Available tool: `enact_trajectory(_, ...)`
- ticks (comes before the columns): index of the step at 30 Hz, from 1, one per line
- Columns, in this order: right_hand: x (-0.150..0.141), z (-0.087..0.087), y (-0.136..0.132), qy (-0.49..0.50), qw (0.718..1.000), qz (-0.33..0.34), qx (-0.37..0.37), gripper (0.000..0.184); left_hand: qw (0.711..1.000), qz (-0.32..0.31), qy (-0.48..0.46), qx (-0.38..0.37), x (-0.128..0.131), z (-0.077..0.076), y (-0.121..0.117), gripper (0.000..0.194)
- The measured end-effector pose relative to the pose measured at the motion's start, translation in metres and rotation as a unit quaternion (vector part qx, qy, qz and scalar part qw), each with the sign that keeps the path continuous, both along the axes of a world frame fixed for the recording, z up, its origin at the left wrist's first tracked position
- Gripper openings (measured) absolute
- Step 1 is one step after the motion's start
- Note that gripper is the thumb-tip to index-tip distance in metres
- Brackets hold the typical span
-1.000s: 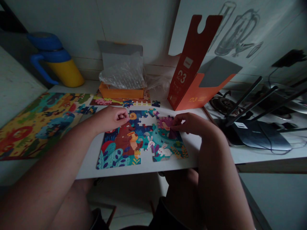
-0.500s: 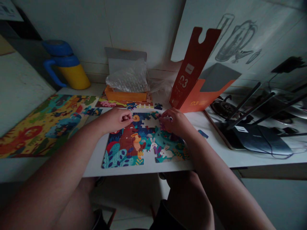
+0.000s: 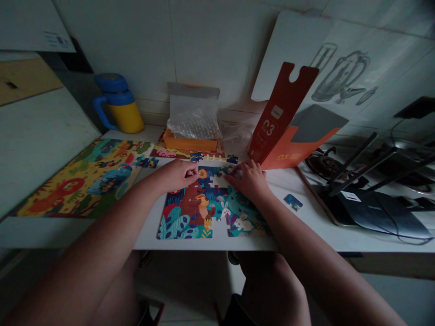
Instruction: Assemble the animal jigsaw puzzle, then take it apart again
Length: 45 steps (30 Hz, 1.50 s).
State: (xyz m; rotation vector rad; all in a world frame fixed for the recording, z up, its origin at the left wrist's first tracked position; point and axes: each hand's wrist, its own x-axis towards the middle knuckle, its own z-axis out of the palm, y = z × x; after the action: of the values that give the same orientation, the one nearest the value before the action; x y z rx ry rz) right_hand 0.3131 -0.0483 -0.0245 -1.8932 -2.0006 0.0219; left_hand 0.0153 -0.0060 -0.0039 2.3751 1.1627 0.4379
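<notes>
A partly assembled jigsaw puzzle (image 3: 197, 206) lies on the white counter, showing a brown bear and white rabbits. It has gaps near its upper middle and bottom edge. My left hand (image 3: 181, 175) rests at the puzzle's upper left edge, fingers curled closed; whatever they hold, if anything, is hidden. Over the upper right part, my right hand (image 3: 250, 180) touches the puzzle with its thumb apart from the fingers. Pieces right beneath it are partly covered. A loose puzzle piece (image 3: 293, 202) lies to the right of my right forearm.
Another puzzle (image 3: 115, 179) lies on the left, with joined pieces (image 3: 147, 162) on its edge. Behind are an orange tray (image 3: 190, 143) with bubble wrap (image 3: 195, 124), an orange box (image 3: 282, 147) and a blue-yellow jug (image 3: 125, 113). A black router (image 3: 374, 203) sits right.
The view has shifted, so the scene sits further right and slightly lower. My right hand's thumb and fingers have spread over the puzzle's upper right. My left hand stays curled at the upper left edge.
</notes>
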Motion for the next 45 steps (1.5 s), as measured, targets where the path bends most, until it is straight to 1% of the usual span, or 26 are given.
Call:
enact_trajectory(4,0.003,-0.003,0.004,0.034,0.999,-0.003,-0.008,0.038,1.000,0.002,0.005,0.004,0.001,0.003,-0.002,0.016)
enact_trajectory(7,0.007,-0.005,0.008,0.065,0.998,0.003,-0.010,0.038,1.000,0.002,0.004,0.006,0.002,0.004,-0.003,0.016)
enact_trajectory(10,0.010,-0.001,0.010,0.120,0.993,0.011,-0.008,0.035,1.000,0.004,0.000,0.001,0.002,0.003,-0.003,0.017)
enact_trajectory(12,0.010,0.003,0.008,0.189,0.981,0.014,-0.028,0.035,1.000,0.008,0.002,-0.002,0.002,0.003,-0.002,0.016)
enact_trajectory(14,0.009,0.007,0.006,0.260,0.964,0.012,-0.049,0.036,1.000,0.008,0.007,-0.003,0.002,0.002,-0.001,0.016)
enact_trajectory(16,0.010,0.011,0.003,0.305,0.951,0.019,-0.042,0.039,1.000,0.008,0.011,-0.004,0.001,0.001,0.000,0.015)
enact_trajectory(18,0.010,0.016,0.000,0.349,0.935,0.054,-0.037,0.043,1.000,0.007,0.014,-0.004,0.001,0.001,0.000,0.016)
enact_trajectory(19,0.011,0.020,-0.002,0.374,0.922,0.084,-0.057,0.044,1.000,0.007,0.015,-0.003,0.000,0.000,0.001,0.017)
enact_trajectory(20,0.012,0.023,-0.005,0.399,0.905,0.118,-0.095,0.046,1.000,0.006,0.017,-0.002,0.000,0.000,0.001,0.017)
enact_trajectory(22,0.014,0.033,-0.013,0.425,0.860,0.188,-0.212,0.047,1.000,0.005,0.018,-0.001,0.000,-0.001,0.001,0.018)
enact_trajectory(24,0.016,0.042,-0.022,0.417,0.818,0.241,-0.314,0.044,1.000,0.004,0.017,0.005,0.000,-0.001,0.001,0.018)
enact_trajectory(27,0.020,0.050,-0.034,0.402,0.776,0.281,-0.398,0.035,1.000,0.004,0.013,0.020,0.000,-0.001,0.000,0.018)
enact_trajectory(29,0.021,0.049,-0.039,0.391,0.750,0.297,-0.443,0.033,1.000,0.002,0.015,0.024,0.001,-0.001,0.000,0.018)
enact_trajectory(31,0.020,0.044,-0.041,0.376,0.732,0.308,-0.477,0.037,0.999,0.001,0.019,0.026,0.001,0.000,0.001,0.018)
enact_trajectory(32,0.020,0.041,-0.041,0.369,0.730,0.311,-0.484,0.039,0.999,0.001,0.021,0.028,0.001,0.000,0.001,0.018)
enact_trajectory(34,0.017,0.037,-0.040,0.352,0.737,0.315,-0.483,0.042,0.999,0.002,0.022,0.031,0.001,0.000,0.002,0.017)
enact_trajectory(41,0.012,0.031,-0.040,0.306,0.761,0.335,-0.464,0.036,0.999,-0.001,0.026,0.025,0.001,0.000,0.001,0.018)
enact_trajectory(45,0.011,0.031,-0.040,0.294,0.777,0.327,-0.451,0.034,0.999,-0.001,0.031,0.027,0.001,0.000,0.002,0.018)
